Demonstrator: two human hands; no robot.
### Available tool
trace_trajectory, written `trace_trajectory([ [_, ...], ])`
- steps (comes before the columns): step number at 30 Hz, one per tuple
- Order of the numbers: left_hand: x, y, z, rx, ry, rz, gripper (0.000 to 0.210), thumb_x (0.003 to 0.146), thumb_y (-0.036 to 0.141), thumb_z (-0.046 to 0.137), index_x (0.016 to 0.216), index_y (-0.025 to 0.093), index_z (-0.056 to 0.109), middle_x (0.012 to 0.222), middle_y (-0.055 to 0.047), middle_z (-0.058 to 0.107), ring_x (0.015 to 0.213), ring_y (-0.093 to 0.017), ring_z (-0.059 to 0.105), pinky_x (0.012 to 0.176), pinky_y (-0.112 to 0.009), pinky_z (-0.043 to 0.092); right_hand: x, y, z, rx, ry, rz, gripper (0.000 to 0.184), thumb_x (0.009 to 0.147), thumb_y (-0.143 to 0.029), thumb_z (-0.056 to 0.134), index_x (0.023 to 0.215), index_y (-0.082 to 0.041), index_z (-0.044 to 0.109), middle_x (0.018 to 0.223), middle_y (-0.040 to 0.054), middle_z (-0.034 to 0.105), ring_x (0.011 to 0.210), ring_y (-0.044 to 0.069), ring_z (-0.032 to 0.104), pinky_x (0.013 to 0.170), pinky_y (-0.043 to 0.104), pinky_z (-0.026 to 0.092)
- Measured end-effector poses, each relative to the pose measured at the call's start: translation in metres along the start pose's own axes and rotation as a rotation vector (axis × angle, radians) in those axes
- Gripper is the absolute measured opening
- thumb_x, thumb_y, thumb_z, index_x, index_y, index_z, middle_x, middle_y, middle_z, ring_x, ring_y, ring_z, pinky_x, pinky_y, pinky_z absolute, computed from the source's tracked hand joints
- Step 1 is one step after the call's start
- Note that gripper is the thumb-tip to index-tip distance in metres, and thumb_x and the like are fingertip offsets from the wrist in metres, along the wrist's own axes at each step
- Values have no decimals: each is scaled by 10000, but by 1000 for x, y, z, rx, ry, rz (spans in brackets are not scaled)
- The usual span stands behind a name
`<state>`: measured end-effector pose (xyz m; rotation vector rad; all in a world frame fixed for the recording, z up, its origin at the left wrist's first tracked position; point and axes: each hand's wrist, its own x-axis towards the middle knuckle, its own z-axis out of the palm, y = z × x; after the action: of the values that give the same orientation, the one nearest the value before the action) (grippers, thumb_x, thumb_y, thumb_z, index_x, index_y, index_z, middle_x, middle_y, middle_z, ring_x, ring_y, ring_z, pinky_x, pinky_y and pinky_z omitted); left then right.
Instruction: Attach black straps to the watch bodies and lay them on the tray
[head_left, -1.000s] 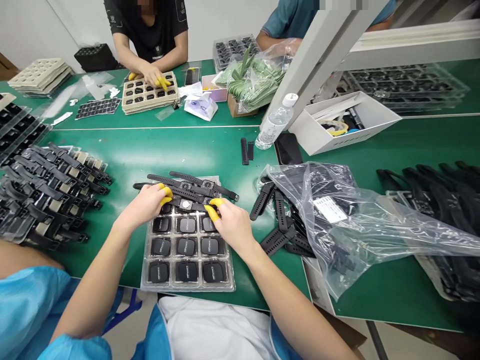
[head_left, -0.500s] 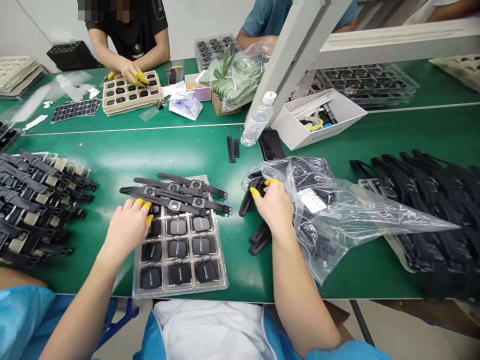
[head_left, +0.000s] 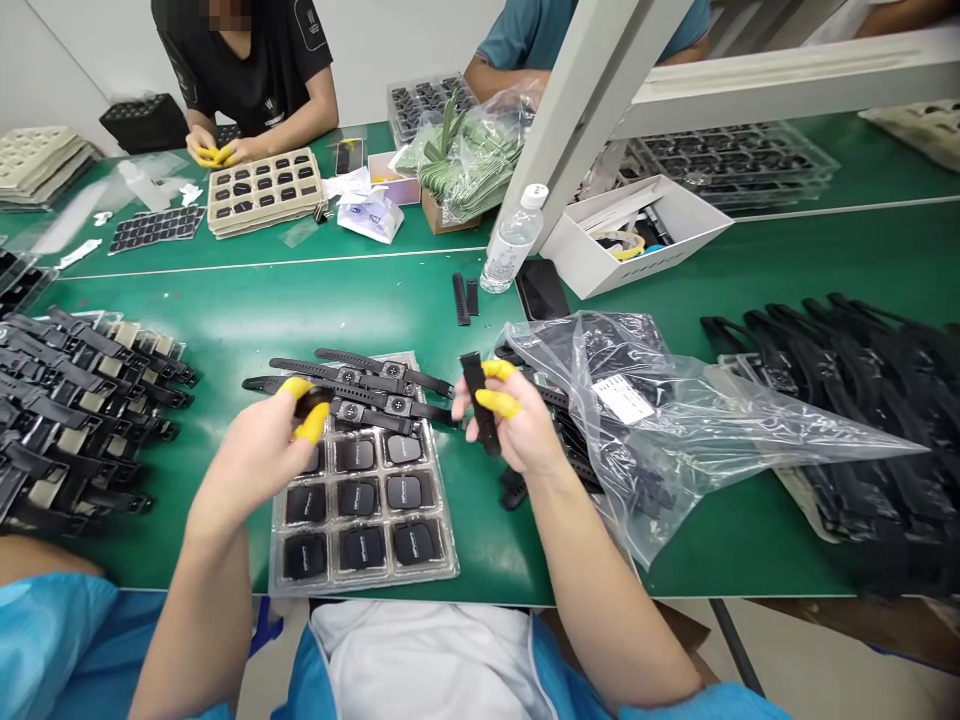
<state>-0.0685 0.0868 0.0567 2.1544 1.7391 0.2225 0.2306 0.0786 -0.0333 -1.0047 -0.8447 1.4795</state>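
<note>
My left hand, with yellow finger covers on its thumb and forefinger, pinches a dark watch case that the fingers partly hide. It is over the upper left of a clear plastic tray, which holds square black watch cases. Several watches with straps lie across the tray's far end, backs up. To the right of them, my right hand holds a black watch strap upright between yellow-covered fingers. Next to that hand lies a clear plastic bag with more black straps by its mouth.
Strapped watches are heaped on trays at the left and right. Beyond are two loose straps, a water bottle, a phone and a white box. A co-worker sits across the table.
My right hand has come away from the bag's mouth, leftward, with a strap. My left hand has lifted slightly and turned, a watch case now showing in its pinch.
</note>
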Motion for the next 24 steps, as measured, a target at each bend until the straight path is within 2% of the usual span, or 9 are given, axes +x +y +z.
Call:
trace_trajectory([
  [3, 10, 34, 23, -359, 71, 103, 219, 976, 328, 546, 1161, 215, 514, 955, -77, 744, 797, -227, 725, 696, -328, 542, -12, 6, 20, 168, -226, 93, 289, 870, -469, 673, 994, -231, 565, 708, -28, 582, 461, 97, 371, 415, 234, 274],
  [6, 24, 48, 64, -572, 50, 203, 218, 1004, 262, 508, 1210, 197, 480, 1054, -120, 729, 900, -225, 736, 763, -349, 576, -18, 13, 30, 220, -328, 191, 483, 944, -675, 540, 785, -219, 544, 599, -56, 383, 462, 96, 228, 429, 260, 193],
  [8, 31, 46, 87, -644, 23, 265, 276, 1016, 227, 483, 1288, 185, 471, 1149, -143, 721, 1003, -233, 732, 844, -376, 594, -21, 17, 34, 216, -314, 201, 523, 933, -711, 562, 757, -220, 527, 600, -59, 373, 472, 97, 264, 436, 258, 201],
  [10, 33, 41, 101, -653, 14, 324, 334, 1023, 206, 472, 1356, 182, 475, 1238, -150, 708, 1093, -239, 717, 939, -406, 592, -22, 19, 36, 183, -288, 195, 442, 882, -631, 710, 851, -216, 562, 629, -54, 483, 488, 99, 383, 445, 243, 263],
  [12, 33, 35, 107, -611, 28, 405, 385, 1008, 163, 471, 1392, 190, 497, 1309, -143, 686, 1174, -243, 692, 1018, -424, 576, -22, 21, 38, 142, -295, 192, 403, 852, -544, 787, 934, -213, 572, 671, -41, 599, 503, 106, 485, 462, 240, 335],
  [14, 32, 32, 108, -552, 43, 504, 465, 963, 90, 464, 1412, 198, 516, 1364, -134, 658, 1258, -249, 654, 1071, -427, 557, -22, 22, 37, 107, -330, 197, 373, 880, -518, 767, 932, -206, 568, 665, -31, 653, 473, 100, 503, 467, 241, 357],
  [18, 32, 30, 105, -487, 27, 614, 561, 930, 31, 435, 1455, 212, 518, 1401, -126, 634, 1335, -250, 607, 1117, -434, 539, -21, 22, 35, 88, -368, 228, 338, 918, -495, 715, 886, -191, 572, 583, -39, 649, 387, 66, 394, 418, 226, 286],
  [24, 31, 31, 104, -497, 83, 670, 467, 1008, 77, 410, 1444, 199, 527, 1368, -141, 638, 1326, -242, 603, 1108, -424, 539, -20, 22, 36, 146, -329, 269, 329, 898, -483, 721, 874, -195, 565, 521, -55, 606, 363, 60, 321, 389, 212, 243],
])
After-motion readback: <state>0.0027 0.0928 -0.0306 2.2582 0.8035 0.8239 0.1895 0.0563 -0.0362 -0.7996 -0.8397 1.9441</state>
